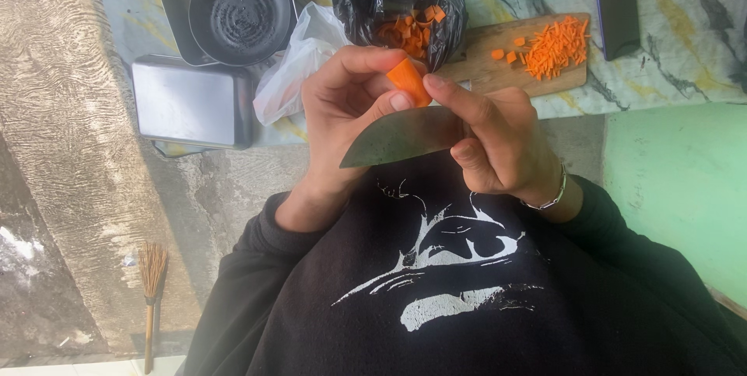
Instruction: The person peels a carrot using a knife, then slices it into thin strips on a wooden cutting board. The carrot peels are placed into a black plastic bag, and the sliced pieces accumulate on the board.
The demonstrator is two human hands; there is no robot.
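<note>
a: item one, carrot piece (406,80). location?

b: in the air over the lap, pinched between thumb and fingers of the left hand (346,107). the right hand's fingertip rests on its far side.

a: item two, knife (393,141).

b: right hand (498,142) is closed around it near the handle end. the broad blade runs under the pinch, tip pointing past the left wrist. i cannot tell whether the edge touches the carrot.

a: step in hand?

b: judged as cutting the piece in hand rather than on the board.

a: what does the next move call for?

b: a short, controlled stroke, with the left thumb kept clear of the edge.

a: beyond the grip?

b: black bag (373,2) holding diced carrot (408,29). to the right-hand side, a wooden cutting board (482,72) with carrot shreds (554,47).
</note>
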